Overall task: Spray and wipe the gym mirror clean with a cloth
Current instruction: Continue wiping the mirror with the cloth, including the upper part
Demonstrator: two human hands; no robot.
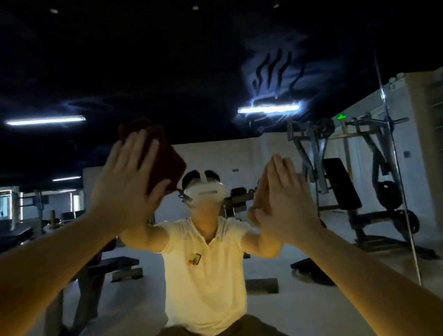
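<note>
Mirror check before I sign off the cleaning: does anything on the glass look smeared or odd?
A hazy patch with dark wavy streaks sits on the mirror above the right hand, around a reflected ceiling light. It looks like unwiped smearing; the left hand presses the cloth lower left.

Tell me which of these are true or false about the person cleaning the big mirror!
1. The left hand presses a dark red cloth against the mirror with straight fingers. True.
2. The right hand holds a spray bottle. False: it holds nothing, and its straight fingers are at the glass.
3. Wavy streaks show high up on the glass. True.
4. The cloth is white. False: it is dark red.
</note>
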